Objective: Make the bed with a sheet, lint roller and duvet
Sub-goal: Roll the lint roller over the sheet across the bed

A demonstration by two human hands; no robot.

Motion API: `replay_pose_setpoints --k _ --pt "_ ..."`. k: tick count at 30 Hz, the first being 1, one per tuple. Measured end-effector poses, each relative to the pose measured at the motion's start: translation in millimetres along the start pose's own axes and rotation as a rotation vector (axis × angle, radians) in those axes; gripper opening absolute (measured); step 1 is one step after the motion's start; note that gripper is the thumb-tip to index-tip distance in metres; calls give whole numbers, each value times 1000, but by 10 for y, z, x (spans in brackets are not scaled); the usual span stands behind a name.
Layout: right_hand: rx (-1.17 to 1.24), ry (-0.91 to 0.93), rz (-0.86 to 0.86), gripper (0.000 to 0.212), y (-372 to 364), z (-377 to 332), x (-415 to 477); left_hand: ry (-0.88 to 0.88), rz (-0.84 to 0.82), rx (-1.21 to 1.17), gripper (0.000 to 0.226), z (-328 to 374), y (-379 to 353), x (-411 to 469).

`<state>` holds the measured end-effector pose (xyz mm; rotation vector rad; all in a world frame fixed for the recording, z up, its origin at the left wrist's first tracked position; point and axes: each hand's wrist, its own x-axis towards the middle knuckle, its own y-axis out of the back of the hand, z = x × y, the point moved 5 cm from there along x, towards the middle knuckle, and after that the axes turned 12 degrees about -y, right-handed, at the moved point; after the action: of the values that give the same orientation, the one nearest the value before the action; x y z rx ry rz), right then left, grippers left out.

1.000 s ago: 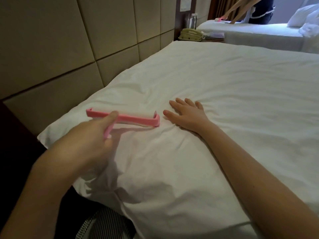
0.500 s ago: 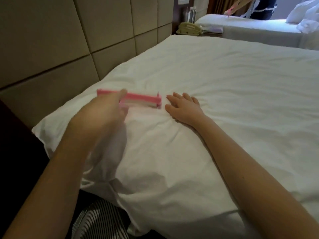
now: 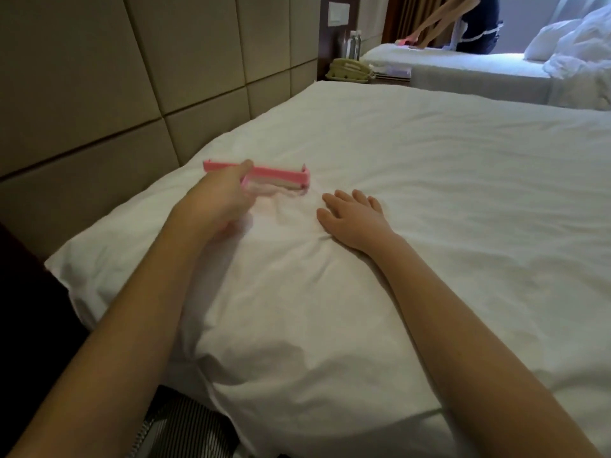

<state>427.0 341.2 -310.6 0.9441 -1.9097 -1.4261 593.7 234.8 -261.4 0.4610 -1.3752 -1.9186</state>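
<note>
Left hand: the left hand (image 3: 216,201) reaches forward over the head end of the bed, forearm extended, fingers (image 3: 244,167) curled closed around the handle of the pink lint roller (image 3: 281,176); the handle itself is mostly hidden by the hand.
Right hand: the right hand (image 3: 355,214) lies palm down on the white sheet (image 3: 429,193), fingers spread and flat, holding nothing; the forearm runs back toward the lower right.
Lint roller: wide pink frame with a pale roll beneath it, lying crosswise on the sheet near the headboard side; its right end sits just beside the right hand's fingertips, apart from them. Slightly blurred.
Sheet: covers the near bed (image 3: 463,143); creases gather around the right hand and at the near corner, smoother toward the far side.
Containers: two clear bottles (image 3: 354,44) stand on the nightstand (image 3: 380,79); contents cannot be told.
Surroundings: a padded panel headboard (image 3: 115,77) runs along the left. A pale telephone (image 3: 350,68) sits on the nightstand between the beds. A second bed (image 3: 479,71) stands beyond, with white pillows (image 3: 549,41) and bunched bedding at its right. Another person (image 3: 469,24) bends over that bed, arms stretched down to a pink object on it.
Near edge: striped fabric (image 3: 185,428) shows below the mattress corner.
</note>
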Motion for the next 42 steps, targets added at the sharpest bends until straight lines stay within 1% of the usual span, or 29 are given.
replay_pose_setpoints --k 3,5,6,7,9,11,13,15,16,17,19,21,23,24,25,28,31,33,36,38,40,42 --pt "18 -17 -13 41 -1 -37 19 -4 20 125 55 15 118 -781" --pt "26 -23 2 41 8 -44 13 19 -16 178 57 43 132 -1294" --pt "27 -23 21 40 19 -39 6 38 -34 201 59 63 158 -1391" --pt "30 -26 38 40 25 -30 -2 40 -47 234 60 69 167 -1359" --pt "34 -38 65 40 31 -4 -41 11 -19 264 58 90 146 -1062" --pt "27 -28 88 36 37 8 -88 -37 -1 181 54 93 65 -620" --pt "22 -7 74 34 58 36 -152 -73 -11 71 52 82 -26 -191" --pt "24 20 47 36 121 104 -236 -76 -14 20 48 115 35 -35" --pt "16 31 40 38 180 153 -292 -83 -2 8 44 142 118 -74" --pt "3 35 37 42 251 215 -362 -88 13 16 45 172 209 -191" --pt "-26 57 9 54 391 367 -517 -119 41 113 56 230 349 -588" --pt "-93 97 -65 72 462 543 -692 -206 -5 263 56 304 350 -1003" --pt "-181 106 -168 87 409 712 -857 -211 -90 320 53 344 247 -1184" --pt "-199 96 -218 89 354 777 -915 -199 -113 314 53 358 205 -1135" --pt "-196 86 -252 90 308 816 -948 -195 -111 291 52 376 175 -1007" --pt "-192 81 -283 89 271 805 -939 -242 -65 180 53 411 -23 -462" --pt "-187 76 -285 96 281 783 -941 -238 -49 61 54 537 -227 -144" --pt "-180 81 -275 94 280 786 -953 -220 -30 81 55 584 -188 -334" --pt "-195 83 -272 84 269 787 -940 -243 -54 178 57 418 3 -1176" --pt "-194 85 -278 83 268 788 -911 -213 -134 211 62 378 108 -1648" --pt "-191 84 -287 82 275 788 -885 -217 -167 201 62 334 138 -1556" --pt "-184 82 -293 79 280 786 -891 -220 -137 200 58 389 76 -1153"
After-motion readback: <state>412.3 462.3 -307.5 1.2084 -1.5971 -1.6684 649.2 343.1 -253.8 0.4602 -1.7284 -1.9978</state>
